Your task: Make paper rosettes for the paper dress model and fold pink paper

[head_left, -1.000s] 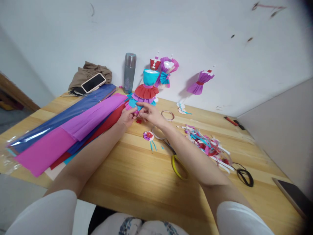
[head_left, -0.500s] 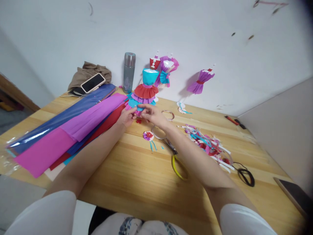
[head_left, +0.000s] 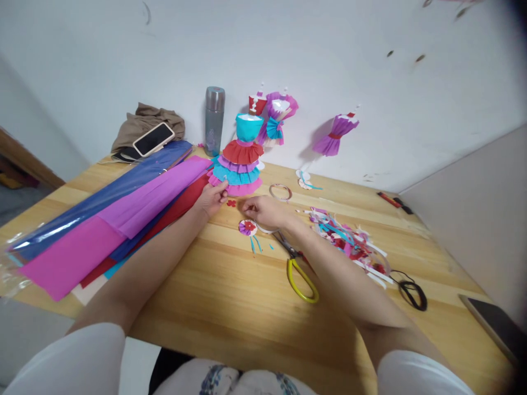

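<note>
My left hand (head_left: 213, 199) is at the lower left hem of a miniature paper dress (head_left: 242, 152) with red, purple, blue and pink ruffles, standing upright. Its thumb and fingers are pinched together, and a tiny pale bit shows by the fingertips; I cannot make out what it is. My right hand (head_left: 265, 212) is low over the table with its fingers curled in, apart from the dress. Whatever it may hold is hidden. Between the hands lies a small red paper flower (head_left: 231, 203). Just below my right hand is a pleated rosette (head_left: 247, 227) with blue tails.
Yellow-handled scissors (head_left: 302, 280) lie under my right forearm. A tape roll (head_left: 280, 192) sits behind the right hand, with paper scraps (head_left: 349, 233) to the right. Crepe paper sheets (head_left: 156, 192) cover the left. A grey bottle (head_left: 214, 120) and another small purple dress (head_left: 336, 134) stand behind.
My right hand has drawn away from the dress hem and my left fingers, coming down toward the rosette and curling. My left hand stays at the hem.
</note>
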Action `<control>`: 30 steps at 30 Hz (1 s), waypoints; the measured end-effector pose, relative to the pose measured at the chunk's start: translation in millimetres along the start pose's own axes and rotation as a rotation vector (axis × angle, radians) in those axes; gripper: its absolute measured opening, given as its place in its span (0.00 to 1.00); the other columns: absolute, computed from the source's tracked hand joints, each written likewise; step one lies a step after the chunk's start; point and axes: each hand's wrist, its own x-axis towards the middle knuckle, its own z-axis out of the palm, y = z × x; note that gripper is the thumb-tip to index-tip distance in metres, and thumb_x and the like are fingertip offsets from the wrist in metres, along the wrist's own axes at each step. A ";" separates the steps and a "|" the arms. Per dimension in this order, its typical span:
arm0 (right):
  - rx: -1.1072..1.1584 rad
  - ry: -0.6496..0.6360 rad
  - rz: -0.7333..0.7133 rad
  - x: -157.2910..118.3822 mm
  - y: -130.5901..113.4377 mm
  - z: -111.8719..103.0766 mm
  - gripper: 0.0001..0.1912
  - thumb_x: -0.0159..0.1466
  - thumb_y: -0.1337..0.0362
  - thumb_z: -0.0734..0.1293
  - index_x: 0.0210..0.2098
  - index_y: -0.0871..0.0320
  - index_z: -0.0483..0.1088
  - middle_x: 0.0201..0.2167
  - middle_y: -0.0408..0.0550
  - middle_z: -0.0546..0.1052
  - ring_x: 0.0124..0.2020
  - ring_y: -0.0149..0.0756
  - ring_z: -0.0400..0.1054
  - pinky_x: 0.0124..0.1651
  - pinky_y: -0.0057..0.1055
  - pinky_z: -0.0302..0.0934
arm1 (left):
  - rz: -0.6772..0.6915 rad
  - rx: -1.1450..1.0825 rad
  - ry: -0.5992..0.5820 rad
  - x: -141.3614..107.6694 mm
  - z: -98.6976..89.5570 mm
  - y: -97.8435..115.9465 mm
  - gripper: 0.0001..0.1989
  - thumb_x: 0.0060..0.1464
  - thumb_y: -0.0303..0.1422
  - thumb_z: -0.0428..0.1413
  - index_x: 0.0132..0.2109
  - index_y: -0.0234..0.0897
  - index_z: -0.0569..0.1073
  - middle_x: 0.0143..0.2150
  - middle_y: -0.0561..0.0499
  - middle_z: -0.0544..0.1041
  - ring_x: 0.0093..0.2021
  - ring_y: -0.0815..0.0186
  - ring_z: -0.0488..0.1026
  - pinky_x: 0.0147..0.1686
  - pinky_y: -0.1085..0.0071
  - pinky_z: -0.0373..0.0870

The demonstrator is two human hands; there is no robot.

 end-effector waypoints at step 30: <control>0.002 -0.221 -0.106 1.9 0.7 6.1 0.09 0.55 0.78 0.64 0.28 0.60 0.71 0.27 0.43 0.73 0.29 0.30 0.62 0.34 0.26 0.53 | -0.090 -0.170 0.083 -4.2 4.9 8.1 0.22 0.70 0.42 0.42 0.30 0.37 0.68 0.19 0.53 0.69 0.16 0.69 0.66 0.14 0.76 0.55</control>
